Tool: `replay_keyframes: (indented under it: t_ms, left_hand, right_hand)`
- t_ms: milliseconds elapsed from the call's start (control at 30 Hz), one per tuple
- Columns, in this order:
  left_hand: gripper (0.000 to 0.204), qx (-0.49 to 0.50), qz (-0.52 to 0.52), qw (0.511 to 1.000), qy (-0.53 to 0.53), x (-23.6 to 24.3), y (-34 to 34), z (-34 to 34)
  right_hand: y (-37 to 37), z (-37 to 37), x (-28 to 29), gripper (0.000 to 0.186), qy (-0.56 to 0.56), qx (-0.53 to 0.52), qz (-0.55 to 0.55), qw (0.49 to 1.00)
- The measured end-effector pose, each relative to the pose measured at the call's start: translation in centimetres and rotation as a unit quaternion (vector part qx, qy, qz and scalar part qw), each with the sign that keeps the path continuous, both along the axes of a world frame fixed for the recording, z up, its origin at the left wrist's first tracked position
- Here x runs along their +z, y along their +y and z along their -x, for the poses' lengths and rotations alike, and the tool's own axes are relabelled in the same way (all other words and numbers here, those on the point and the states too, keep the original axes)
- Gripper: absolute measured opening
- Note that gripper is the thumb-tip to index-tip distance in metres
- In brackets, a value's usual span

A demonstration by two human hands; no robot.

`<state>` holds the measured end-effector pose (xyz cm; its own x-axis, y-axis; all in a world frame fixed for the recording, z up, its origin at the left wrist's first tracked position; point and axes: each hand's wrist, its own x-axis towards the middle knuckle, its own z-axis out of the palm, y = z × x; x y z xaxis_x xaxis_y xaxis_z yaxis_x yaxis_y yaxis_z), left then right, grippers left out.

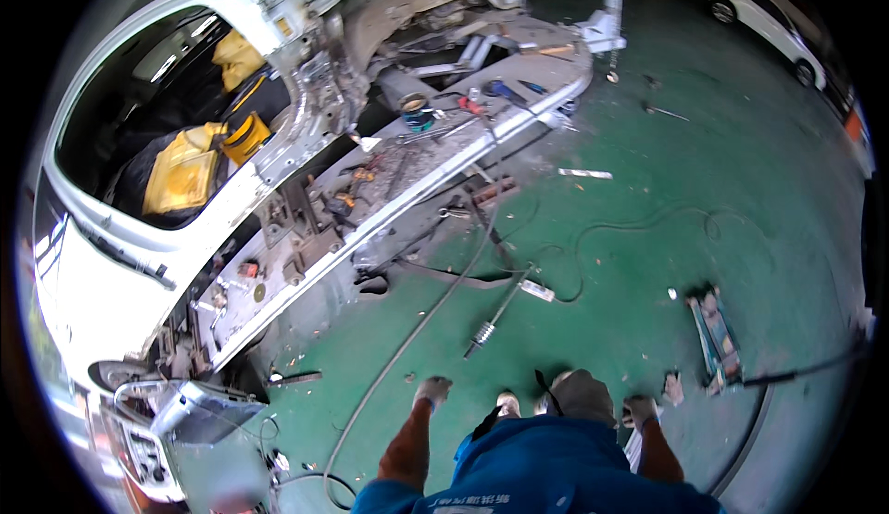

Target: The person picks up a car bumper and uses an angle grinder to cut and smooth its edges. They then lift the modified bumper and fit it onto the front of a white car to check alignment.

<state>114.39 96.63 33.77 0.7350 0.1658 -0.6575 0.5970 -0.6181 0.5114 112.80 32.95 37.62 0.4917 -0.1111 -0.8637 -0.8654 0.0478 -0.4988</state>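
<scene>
My left hand (pixel 432 391), in a pale work glove, hangs over the green floor with its fingers curled in and nothing visible in them. Beside my hip, my gloved right hand (pixel 640 410) is closed; a white strip (pixel 634 449) shows just below it, partly hidden by my body and forearm, and I cannot tell what it is. Nearest ahead of my left hand lies a metal rod with a ribbed sleeve (pixel 483 332). A white power strip (pixel 536 290) rests at the rod's far end. Near my right hand a crumpled glove (pixel 672 387) lies on the floor.
A stripped white car body (pixel 278 176) stands on a metal repair platform (pixel 421 190) strewn with tools, including a cordless drill (pixel 341 204). Hoses (pixel 407 343) cross the floor. A teal floor jack (pixel 715 340) stands at right; a removed door (pixel 204 410) lies at lower left.
</scene>
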Motion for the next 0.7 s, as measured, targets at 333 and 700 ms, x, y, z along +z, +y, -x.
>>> replay_keyframes:
  t_ms: [333, 700]
  left_hand:
    - [0.05, 0.156, 0.024, 0.986, 0.051, 8.1, -8.8, -22.5]
    - [0.027, 0.008, 0.017, 0.968, 0.249, 3.4, -9.4, -23.3]
  right_hand:
    - [-5.7, -17.1, -7.7, 0.013, 0.087, 0.153, 0.063, 0.982]
    - [-2.9, -63.5, -0.7, 0.018, -0.131, 0.247, 0.13, 0.951]
